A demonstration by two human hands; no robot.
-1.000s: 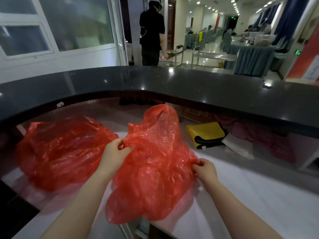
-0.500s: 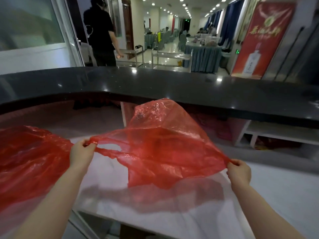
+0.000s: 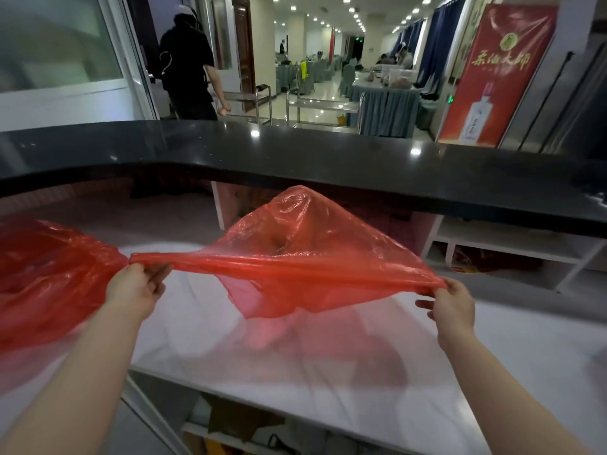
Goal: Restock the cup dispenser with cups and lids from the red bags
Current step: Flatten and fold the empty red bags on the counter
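A thin red plastic bag hangs stretched between my two hands above the white counter. My left hand pinches its left end, and my right hand pinches its right end. The bag's edge is pulled into a taut band, and the rest billows up behind it. A second red bag lies crumpled on the counter at the far left. No cups, lids or dispenser show in this view.
A raised black countertop curves across behind the white counter. White shelving sits under it at the right. Below the counter's near edge an open shelf holds brown items. A person in black stands beyond the bar.
My hands have moved apart and pulled the bag from a crumpled heap into a taut stretched band. The view has swung right, so the second bag sits further left.
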